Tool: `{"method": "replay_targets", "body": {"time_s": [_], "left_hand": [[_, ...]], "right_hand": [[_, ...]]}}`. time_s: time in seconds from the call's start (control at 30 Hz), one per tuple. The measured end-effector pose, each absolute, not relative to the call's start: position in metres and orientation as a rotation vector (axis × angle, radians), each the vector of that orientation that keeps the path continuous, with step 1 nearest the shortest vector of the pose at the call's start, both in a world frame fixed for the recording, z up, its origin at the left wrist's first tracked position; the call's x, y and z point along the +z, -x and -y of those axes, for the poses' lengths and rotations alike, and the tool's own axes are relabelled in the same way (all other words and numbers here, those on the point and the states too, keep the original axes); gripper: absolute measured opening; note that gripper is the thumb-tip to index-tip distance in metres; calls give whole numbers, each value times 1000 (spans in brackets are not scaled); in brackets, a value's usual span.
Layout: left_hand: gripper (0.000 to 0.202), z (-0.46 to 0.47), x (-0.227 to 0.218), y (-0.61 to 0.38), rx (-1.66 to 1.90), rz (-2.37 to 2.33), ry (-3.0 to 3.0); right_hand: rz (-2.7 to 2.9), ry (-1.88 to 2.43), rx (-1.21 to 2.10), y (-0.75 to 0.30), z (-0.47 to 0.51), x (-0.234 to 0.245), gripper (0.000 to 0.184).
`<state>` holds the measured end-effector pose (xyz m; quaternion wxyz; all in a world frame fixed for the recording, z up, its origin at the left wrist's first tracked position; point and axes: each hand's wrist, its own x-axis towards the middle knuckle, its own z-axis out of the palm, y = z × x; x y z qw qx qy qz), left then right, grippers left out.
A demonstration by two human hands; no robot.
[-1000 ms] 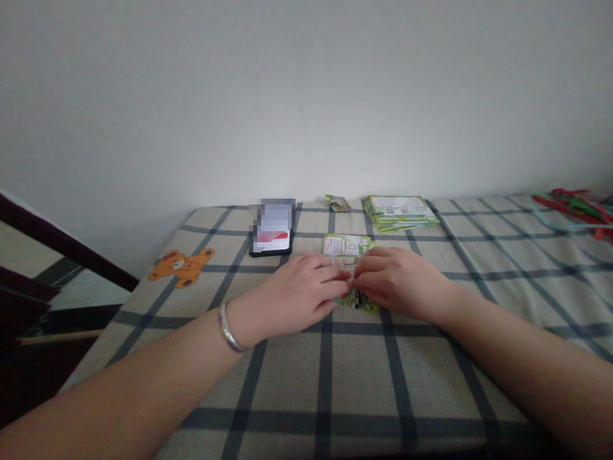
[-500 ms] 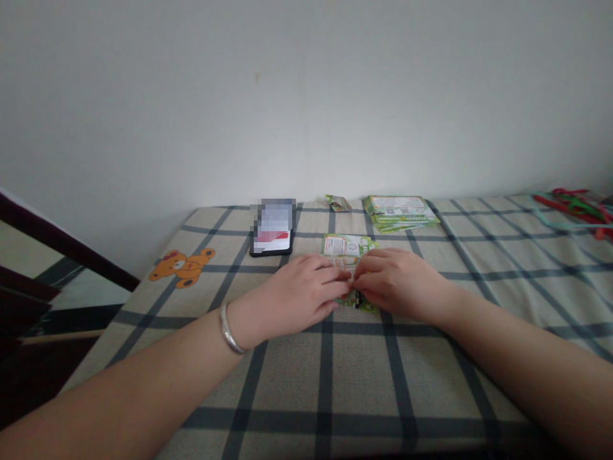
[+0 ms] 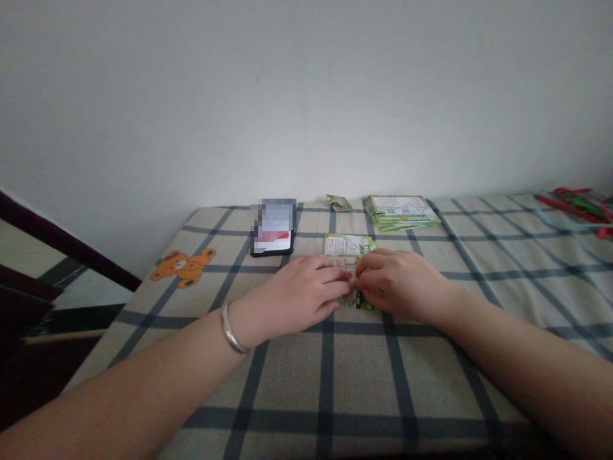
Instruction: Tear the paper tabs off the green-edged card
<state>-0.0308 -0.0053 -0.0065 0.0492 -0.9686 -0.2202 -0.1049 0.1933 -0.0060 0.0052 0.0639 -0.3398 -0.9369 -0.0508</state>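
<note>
A green and white printed packet (image 3: 348,245) lies flat on the checked tablecloth, partly covered by my fingers. From the left, my left hand (image 3: 309,287) reaches over it, fingertips bent down at its middle. Facing it, my right hand (image 3: 395,278) has its fingers curled and pressed together on the packet's right half. The fingertips of both hands almost meet; whatever small thing is pinched between them is hidden. A silver bangle (image 3: 234,327) circles my left wrist.
A phone (image 3: 272,241) lies behind my left hand. Near the wall are a small torn-looking wrapper piece (image 3: 339,203) and a stack of green packets (image 3: 402,211). Colourful strips (image 3: 582,204) lie far right. A bear picture (image 3: 184,267) decorates the cloth (image 3: 278,396). A dark rail (image 3: 71,239) stands left.
Both hands stay at the packet with nearly the same pose. The fingertips shift only very slightly; the packet and other things stay in place.
</note>
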Motion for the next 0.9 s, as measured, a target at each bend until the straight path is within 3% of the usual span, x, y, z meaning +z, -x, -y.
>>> {"method": "replay_targets", "body": {"time_s": [0.6, 0.9], "left_hand": [[20, 7, -7, 31, -369, 647, 2971], [26, 6, -11, 32, -402, 641, 2966]], "right_hand": [[2763, 1252, -262, -201, 2, 7, 15], [2692, 1389, -489, -207, -3, 6, 21]]}}
